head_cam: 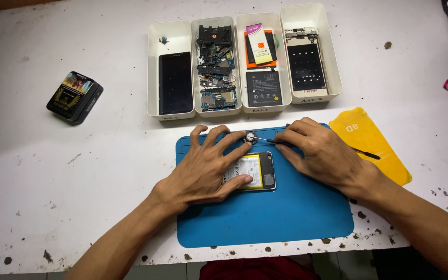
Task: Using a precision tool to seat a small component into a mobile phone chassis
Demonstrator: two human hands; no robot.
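Pressing left hand (208, 168) spread flat on opened phone (255, 171); right hand (317, 153) pinching screwdriver (270, 140).

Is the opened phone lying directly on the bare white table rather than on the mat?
No, the opened phone lies on the blue mat, pinned under the left hand, with the white table only around the mat.

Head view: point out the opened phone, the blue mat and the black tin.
opened phone (257, 171), head view, on its exposed battery.
blue mat (286, 218), head view, on the bare area near its front edge.
black tin (73, 97), head view, on its lid.
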